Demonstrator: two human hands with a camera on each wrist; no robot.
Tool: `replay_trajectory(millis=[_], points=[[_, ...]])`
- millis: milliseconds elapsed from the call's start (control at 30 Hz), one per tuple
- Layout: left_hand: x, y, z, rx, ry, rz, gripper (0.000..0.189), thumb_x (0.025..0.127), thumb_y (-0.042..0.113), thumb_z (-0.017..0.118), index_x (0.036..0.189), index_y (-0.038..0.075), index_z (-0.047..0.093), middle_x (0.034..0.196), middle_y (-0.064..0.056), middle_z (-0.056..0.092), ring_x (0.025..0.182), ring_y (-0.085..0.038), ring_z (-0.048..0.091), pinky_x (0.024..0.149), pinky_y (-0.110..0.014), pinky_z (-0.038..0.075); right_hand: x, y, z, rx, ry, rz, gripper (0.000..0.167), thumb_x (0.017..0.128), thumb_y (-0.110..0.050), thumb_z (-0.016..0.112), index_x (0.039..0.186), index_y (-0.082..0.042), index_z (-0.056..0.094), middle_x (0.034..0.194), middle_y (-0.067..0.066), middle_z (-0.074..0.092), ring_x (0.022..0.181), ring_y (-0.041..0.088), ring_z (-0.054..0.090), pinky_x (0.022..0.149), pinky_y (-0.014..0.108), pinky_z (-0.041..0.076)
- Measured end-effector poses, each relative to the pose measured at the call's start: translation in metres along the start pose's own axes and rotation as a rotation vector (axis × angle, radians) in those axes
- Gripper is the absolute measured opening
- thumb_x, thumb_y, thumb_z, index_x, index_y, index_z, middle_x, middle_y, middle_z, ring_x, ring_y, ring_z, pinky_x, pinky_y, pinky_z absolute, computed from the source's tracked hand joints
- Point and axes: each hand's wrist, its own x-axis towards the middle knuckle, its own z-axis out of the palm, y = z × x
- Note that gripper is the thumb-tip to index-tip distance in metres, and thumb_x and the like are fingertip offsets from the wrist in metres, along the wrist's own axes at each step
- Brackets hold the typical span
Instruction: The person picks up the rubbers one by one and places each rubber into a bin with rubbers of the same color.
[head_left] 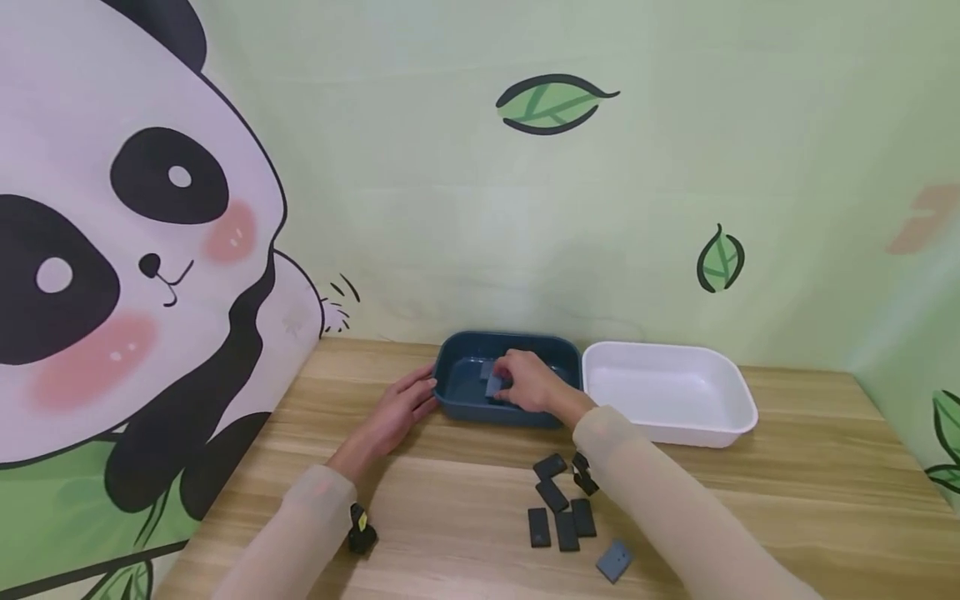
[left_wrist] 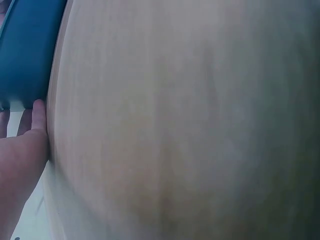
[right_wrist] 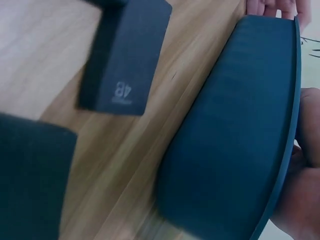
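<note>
Nearest the person, taking the wall as twelve o'clock, a loose blue block (head_left: 615, 561) lies on the table (head_left: 442, 517), at about five o'clock from five black blocks (head_left: 567, 532). One of the dark ones has 4B printed on it, so I'd guess they are erasers: light, firm with a little give, hardly fragile, and grippy rather than slick. Flat as they are, they should lift best with thumb and fingertips across the long edges, near the middle. Farther out, the left hand (head_left: 400, 412) sits at nine o'clock of the blue tray (head_left: 510, 413), its fingers fairly straight and slightly apart, touching the end wall without curling round it. That tray looks like stiff, smooth plastic, light enough to slide, and the end wall seems a sound place to steady it. The right hand (head_left: 531, 382) reaches in over the rim from four o'clock, thumb and fingers narrowed in a pinch on the held block (head_left: 494, 387), which is inside the tray, left of its middle. Just beyond it, at about eleven o'clock, another block (head_left: 486, 368) shows. The white tray (head_left: 667, 429) sits close beside the blue one, at three o'clock.
</note>
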Motion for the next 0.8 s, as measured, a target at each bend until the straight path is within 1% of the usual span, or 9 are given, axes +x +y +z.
replay_trajectory(millis=[133, 267, 367, 533, 800], points=[[0.001, 0.0, 0.002, 0.006, -0.005, -0.004, 0.053, 0.112, 0.009, 0.049, 0.162, -0.002, 0.035, 0.165, -0.021, 0.039, 0.149, -0.034, 0.042, 0.118, -0.041, 0.043, 0.003, -0.002, 0.003, -0.003, -0.024, -0.031, 0.029, 0.09, -0.011, 0.085, 0.115, 0.0, 0.075, 0.101, 0.011, 0.068, 0.097, 0.025, 0.066, 0.092, 0.041, 0.057], [0.0, -0.001, 0.002, 0.015, -0.005, -0.005, 0.053, 0.112, 0.01, 0.051, 0.162, 0.0, 0.037, 0.165, -0.02, 0.04, 0.149, -0.033, 0.044, 0.117, -0.04, 0.044, 0.007, -0.006, 0.004, 0.002, -0.061, -0.043, 0.028, 0.091, -0.009, 0.083, 0.116, 0.0, 0.076, 0.105, 0.013, 0.072, 0.1, 0.027, 0.068, 0.096, 0.042, 0.057], [0.0, -0.001, 0.002, 0.01, -0.009, -0.007, 0.053, 0.111, 0.011, 0.053, 0.162, 0.001, 0.039, 0.165, -0.018, 0.042, 0.149, -0.032, 0.045, 0.117, -0.039, 0.044, 0.01, -0.007, 0.005, 0.003, -0.093, -0.017, 0.026, 0.092, -0.008, 0.082, 0.116, -0.001, 0.075, 0.108, 0.013, 0.073, 0.102, 0.027, 0.068, 0.097, 0.042, 0.057], [-0.001, 0.0, 0.002, 0.001, -0.007, -0.008, 0.054, 0.111, 0.011, 0.053, 0.162, 0.0, 0.038, 0.165, -0.019, 0.041, 0.149, -0.033, 0.044, 0.117, -0.04, 0.044, 0.014, -0.009, 0.006, 0.006, -0.135, 0.024, 0.023, 0.095, -0.01, 0.08, 0.116, -0.003, 0.075, 0.107, 0.011, 0.074, 0.099, 0.025, 0.067, 0.097, 0.041, 0.057], [-0.001, 0.002, 0.002, 0.01, -0.017, 0.0, 0.055, 0.111, 0.01, 0.052, 0.162, -0.002, 0.035, 0.165, -0.021, 0.039, 0.15, -0.034, 0.042, 0.119, -0.042, 0.041, 0.017, -0.011, 0.006, 0.014, -0.145, 0.052, 0.022, 0.094, -0.011, 0.081, 0.114, -0.005, 0.076, 0.107, 0.011, 0.074, 0.1, 0.025, 0.067, 0.097, 0.041, 0.056]])
